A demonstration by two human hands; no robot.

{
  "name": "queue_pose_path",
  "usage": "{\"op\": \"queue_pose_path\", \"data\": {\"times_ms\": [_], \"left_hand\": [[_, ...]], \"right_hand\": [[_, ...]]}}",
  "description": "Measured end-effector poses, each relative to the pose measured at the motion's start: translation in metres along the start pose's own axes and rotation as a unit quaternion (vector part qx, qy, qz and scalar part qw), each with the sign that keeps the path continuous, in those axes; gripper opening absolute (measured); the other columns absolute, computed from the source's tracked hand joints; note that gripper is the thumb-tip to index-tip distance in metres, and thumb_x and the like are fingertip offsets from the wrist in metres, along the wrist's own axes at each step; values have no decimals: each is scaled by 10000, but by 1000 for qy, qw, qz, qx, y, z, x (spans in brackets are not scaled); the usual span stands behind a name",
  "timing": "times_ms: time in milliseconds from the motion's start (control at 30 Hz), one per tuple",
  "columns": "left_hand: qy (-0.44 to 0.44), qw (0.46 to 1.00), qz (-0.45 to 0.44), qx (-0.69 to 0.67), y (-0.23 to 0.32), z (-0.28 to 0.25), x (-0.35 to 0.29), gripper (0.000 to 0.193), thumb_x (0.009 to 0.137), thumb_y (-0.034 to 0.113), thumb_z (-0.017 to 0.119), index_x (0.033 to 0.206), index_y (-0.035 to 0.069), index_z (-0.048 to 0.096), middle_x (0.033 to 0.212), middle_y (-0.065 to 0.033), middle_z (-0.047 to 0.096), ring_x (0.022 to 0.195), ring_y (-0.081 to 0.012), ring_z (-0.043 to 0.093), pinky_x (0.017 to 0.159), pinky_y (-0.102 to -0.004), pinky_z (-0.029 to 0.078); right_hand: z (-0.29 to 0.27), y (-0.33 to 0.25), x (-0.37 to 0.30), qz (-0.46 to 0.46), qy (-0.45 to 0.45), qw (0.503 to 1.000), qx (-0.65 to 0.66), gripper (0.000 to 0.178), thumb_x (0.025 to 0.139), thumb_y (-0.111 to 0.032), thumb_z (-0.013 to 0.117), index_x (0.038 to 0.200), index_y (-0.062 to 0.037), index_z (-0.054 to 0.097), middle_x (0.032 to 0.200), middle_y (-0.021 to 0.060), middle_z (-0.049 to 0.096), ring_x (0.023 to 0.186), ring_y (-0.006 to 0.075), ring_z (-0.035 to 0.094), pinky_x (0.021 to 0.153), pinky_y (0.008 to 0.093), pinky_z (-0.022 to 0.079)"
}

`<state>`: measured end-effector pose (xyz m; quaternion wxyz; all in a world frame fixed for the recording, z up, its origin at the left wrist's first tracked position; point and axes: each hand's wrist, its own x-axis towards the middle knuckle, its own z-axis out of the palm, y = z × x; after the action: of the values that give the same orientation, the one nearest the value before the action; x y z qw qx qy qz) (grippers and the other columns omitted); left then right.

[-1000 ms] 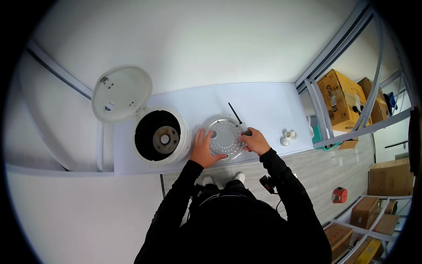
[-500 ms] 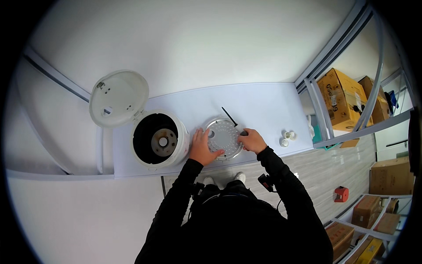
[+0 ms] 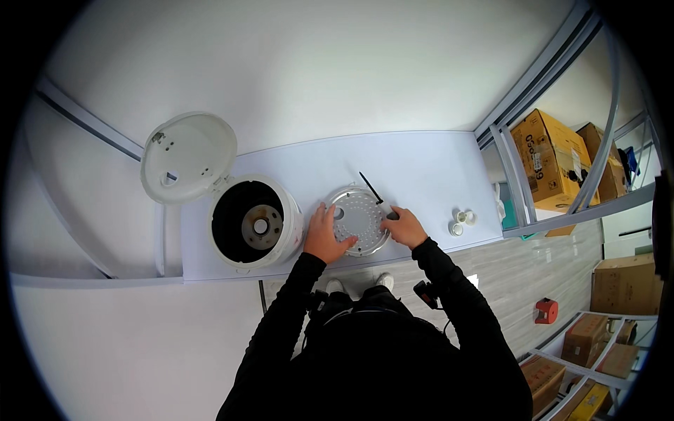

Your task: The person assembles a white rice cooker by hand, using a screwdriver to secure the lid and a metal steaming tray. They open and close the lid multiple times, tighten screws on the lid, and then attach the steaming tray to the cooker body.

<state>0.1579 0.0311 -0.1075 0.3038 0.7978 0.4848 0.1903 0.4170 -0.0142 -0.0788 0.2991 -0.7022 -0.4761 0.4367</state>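
Observation:
A round, silver-grey plate [image 3: 364, 223] dotted with small bumps or holes lies on the white table. My left hand [image 3: 324, 236] rests at its left rim, thumb and fingers spread apart along the edge. Over the plate's right side, my right hand [image 3: 404, 228] is closed round the pale handle of a screwdriver [image 3: 378, 199]; its black shaft points away and to the left. To the left stands a white rice cooker [image 3: 291, 228], its lid [image 3: 196, 151] swung back. The heating plate [image 3: 262, 226] shows at the bottom of its dark inside.
Several small white round pieces [image 3: 460, 222] sit at the table's [image 3: 435, 168] right end. Behind rises a white wall. Metal frames with cardboard boxes [image 3: 547, 158] stand to the right, and a red stool [image 3: 546, 311] is on the floor.
The screwdriver has shifted slightly right, and its pale handle now shows above my right hand. My left hand stays at the plate's rim.

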Motion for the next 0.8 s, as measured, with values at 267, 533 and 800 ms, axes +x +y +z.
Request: {"op": "queue_pose_path", "data": {"times_ms": [267,533,800], "left_hand": [[10,1000,11,5,-5,2,3,1040,759,470,870,1514,-52,382,1582,-379,314,1447,-511,375,1180,-511,356],[7,1000,11,3,-7,1,4,1003,778,445,862,1488,-93,401,1581,-370,324,1444,-493,391,1181,-492,362],[1,1000,9,-14,-8,0,3,1002,798,423,848,1496,-122,379,1592,-356,315,1452,-479,389,1182,-474,368]], "right_hand": [[2,2,0,-1,8,1000,13,537,757,-225,701,1213,58,692,816,246,732,751,334,726,754,405,563],[6,7,4,-24,30,999,-34,646,745,-243,727,1290,93,640,887,278,728,842,352,727,811,402,564],[11,19,11,4,29,994,-109,678,779,-349,691,1385,-50,635,1183,366,628,1109,467,640,991,465,529]]}}
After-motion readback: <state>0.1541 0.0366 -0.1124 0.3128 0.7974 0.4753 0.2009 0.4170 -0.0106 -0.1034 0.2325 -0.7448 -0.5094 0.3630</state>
